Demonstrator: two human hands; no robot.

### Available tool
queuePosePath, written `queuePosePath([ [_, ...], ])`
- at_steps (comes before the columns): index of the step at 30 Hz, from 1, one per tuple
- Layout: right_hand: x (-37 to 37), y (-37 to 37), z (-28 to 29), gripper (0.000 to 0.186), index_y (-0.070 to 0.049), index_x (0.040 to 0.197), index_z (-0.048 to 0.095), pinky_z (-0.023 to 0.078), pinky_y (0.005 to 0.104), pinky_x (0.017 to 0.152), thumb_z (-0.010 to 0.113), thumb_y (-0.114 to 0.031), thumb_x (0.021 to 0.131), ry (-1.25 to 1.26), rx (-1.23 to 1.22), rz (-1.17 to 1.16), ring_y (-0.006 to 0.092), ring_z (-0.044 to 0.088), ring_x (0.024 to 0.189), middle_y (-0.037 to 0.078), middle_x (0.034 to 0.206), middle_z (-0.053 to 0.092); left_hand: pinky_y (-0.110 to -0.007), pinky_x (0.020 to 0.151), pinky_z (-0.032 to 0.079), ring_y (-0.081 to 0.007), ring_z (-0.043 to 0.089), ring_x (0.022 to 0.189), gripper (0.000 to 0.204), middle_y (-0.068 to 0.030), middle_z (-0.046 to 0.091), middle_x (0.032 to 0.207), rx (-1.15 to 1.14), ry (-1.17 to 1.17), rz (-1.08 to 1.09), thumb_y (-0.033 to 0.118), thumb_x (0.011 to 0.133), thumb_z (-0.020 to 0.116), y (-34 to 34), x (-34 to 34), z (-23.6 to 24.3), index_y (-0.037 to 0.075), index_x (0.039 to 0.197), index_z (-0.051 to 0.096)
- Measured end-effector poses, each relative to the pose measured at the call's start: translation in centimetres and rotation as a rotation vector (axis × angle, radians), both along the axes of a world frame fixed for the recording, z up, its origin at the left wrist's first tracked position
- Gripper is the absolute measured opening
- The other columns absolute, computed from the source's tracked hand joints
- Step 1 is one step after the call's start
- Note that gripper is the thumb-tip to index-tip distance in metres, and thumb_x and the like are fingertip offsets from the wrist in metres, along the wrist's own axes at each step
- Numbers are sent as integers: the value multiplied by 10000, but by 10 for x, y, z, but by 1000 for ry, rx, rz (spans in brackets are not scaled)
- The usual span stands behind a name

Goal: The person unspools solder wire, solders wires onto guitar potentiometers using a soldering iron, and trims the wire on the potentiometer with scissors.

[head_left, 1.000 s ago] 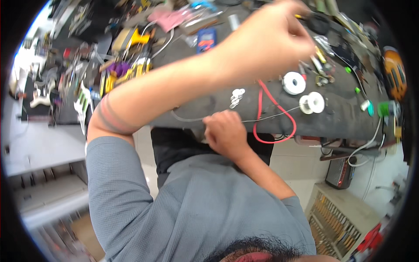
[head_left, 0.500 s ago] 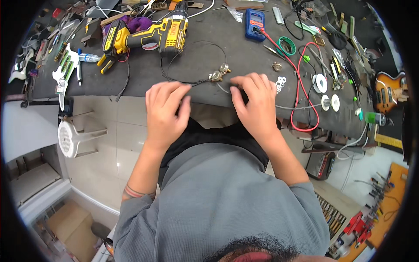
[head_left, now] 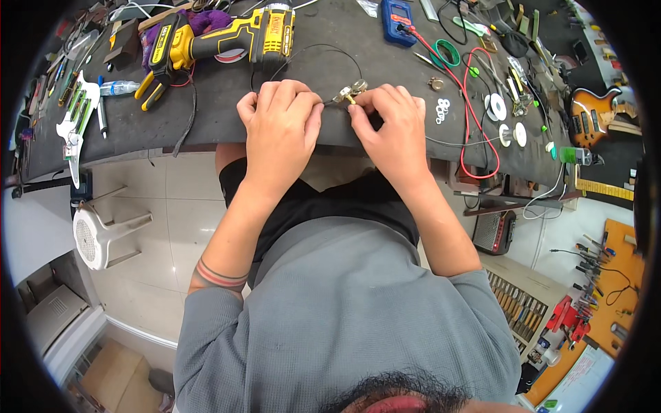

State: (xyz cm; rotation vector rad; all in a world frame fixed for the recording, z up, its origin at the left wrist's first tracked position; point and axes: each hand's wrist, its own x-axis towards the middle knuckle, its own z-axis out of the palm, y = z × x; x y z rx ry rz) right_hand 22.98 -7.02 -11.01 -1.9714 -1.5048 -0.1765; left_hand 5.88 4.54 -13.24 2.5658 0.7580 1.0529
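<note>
A pair of round metal potentiometers [head_left: 352, 90] with short brass shafts sits between my two hands above the dark worktop. My right hand [head_left: 391, 127] is closed, thumb and forefinger pinching a brass shaft of the potentiometers. My left hand [head_left: 281, 127] is closed beside them, its fingertips on the dark wire that runs to the potentiometers; the grip itself is partly hidden behind the fingers. Beyond the left hand, a thin black wire [head_left: 337, 48] loops over the bench.
A yellow-black cordless drill [head_left: 237, 41] lies behind my left hand. To the right are a blue multimeter [head_left: 399, 22], red cable [head_left: 471, 113], green tape roll [head_left: 445, 54], white washers [head_left: 442, 110] and a solder spool [head_left: 512, 135]. A white stool [head_left: 93, 237] stands on the floor at left.
Both hands have moved forward and closer together, onto the potentiometers and wire. The right thumb and forefinger have closed on a shaft. The whole view has shifted slightly.
</note>
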Motion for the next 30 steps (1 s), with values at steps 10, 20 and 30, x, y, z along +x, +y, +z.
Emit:
queuePosePath([
  [10,6,3,8,95,-107,936,750,410,398,828,820,-167,954,103,62,51,218,645,800,-3,848,699,-481,1149,323,-207,679,1121,88,24,745,1126,75,-67,42,132,1013,790,-8,0,8,133,1071,724],
  [20,4,-50,20,92,-19,1174,732,489,274,806,746,-50,1089,1059,261,376,77,567,861,4,1053,698,-540,1238,246,-178,724,1024,207,56,763,1000,176,-254,-67,150,927,888,-47,-6,59,185,1040,718],
  [30,8,-92,21,157,-65,1149,751,453,308,810,797,-1,1014,779,409,367,114,576,801,17,1039,738,-484,1252,255,-196,721,1028,139,37,768,1006,61,-289,-267,163,976,855,-69,-2,58,174,1067,751],
])
